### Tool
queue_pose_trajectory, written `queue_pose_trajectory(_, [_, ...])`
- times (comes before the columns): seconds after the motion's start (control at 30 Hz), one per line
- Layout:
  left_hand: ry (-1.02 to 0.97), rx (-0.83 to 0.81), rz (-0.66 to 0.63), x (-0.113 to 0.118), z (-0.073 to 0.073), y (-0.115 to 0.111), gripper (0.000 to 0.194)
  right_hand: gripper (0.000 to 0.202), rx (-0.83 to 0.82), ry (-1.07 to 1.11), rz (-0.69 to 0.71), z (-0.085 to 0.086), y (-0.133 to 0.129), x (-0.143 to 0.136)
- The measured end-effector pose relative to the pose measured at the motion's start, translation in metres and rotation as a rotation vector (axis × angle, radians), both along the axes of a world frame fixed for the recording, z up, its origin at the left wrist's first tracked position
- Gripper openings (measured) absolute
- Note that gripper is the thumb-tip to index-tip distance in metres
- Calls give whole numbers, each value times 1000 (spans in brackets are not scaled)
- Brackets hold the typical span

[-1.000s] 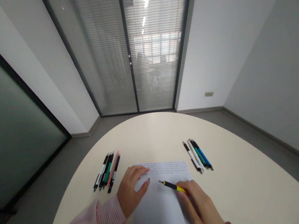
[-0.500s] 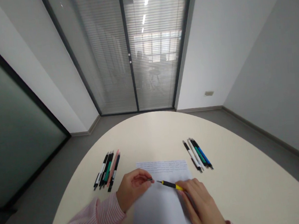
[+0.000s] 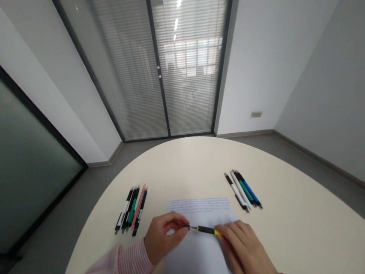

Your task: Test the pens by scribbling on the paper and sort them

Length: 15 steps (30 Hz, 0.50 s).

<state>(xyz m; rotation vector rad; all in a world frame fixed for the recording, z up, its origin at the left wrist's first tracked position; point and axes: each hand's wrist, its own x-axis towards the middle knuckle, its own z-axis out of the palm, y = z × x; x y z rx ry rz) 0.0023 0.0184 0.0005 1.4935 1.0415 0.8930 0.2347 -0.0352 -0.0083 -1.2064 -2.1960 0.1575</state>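
My right hand (image 3: 245, 251) grips a yellow and black pen (image 3: 206, 230) by its rear end, over a sheet of paper (image 3: 200, 256) with faint writing along its top. My left hand (image 3: 164, 237), in a pink striped sleeve, pinches the pen's front tip between thumb and forefinger. The pen lies nearly level, its tip pointing left. Both hands hover just above the sheet on the cream table (image 3: 189, 171).
A row of several pens (image 3: 131, 210) (black, green, pink) lies left of the paper. Another row of several pens (image 3: 243, 190) (white, green, blue) lies at its right. Beyond the table's round far edge are grey floor and a glass door with blinds.
My left hand lifted off the paper, curled its fingers and came onto the pen's tip. My right hand turned the pen slightly toward level.
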Motion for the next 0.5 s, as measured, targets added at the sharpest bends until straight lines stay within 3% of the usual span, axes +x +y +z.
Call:
queue_pose_trajectory(0.27, [59, 51, -33, 0, 5, -3, 12, 30, 20, -23, 19, 5, -2, -4])
queue_pose_trajectory(0.5, [56, 63, -33, -1, 0, -2, 12, 27, 55, -28, -35, 4, -1, -4])
